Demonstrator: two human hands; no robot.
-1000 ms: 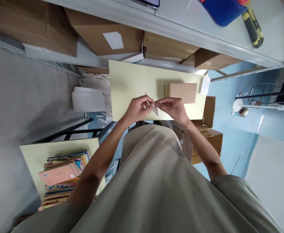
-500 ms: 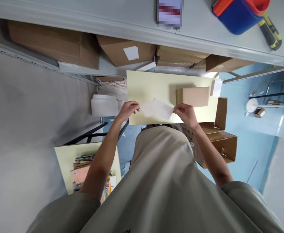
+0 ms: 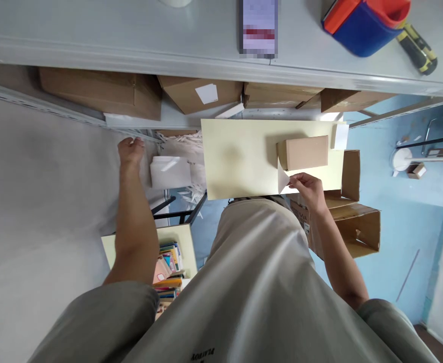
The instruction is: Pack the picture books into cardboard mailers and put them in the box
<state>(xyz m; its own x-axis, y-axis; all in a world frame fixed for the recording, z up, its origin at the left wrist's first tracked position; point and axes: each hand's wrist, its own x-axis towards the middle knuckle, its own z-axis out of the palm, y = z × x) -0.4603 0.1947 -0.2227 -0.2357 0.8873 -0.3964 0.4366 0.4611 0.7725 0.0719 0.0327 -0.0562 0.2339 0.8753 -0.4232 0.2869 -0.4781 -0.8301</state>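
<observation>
Over the pale yellow tabletop (image 3: 240, 161), beside the small cardboard box (image 3: 306, 152), the right hand (image 3: 307, 185) is pinching a folded white paper (image 3: 282, 180), likely light and creasable, while the left hand (image 3: 130, 149) is hovering empty near stacked white sheets (image 3: 170, 172).

- The pale yellow surface (image 3: 240, 161) is mostly bare on its left and middle, so there's plenty of room to pass there.
- A cardboard box (image 3: 306, 152) takes up the right part; the right hand (image 3: 308, 185) sits just beside it with a white paper (image 3: 282, 180).
- The shelf (image 3: 130, 35) hangs over the far edge, cartons (image 3: 200, 93) packed beneath.
- The left hand (image 3: 130, 150) is out left by a white stack (image 3: 170, 172).
</observation>
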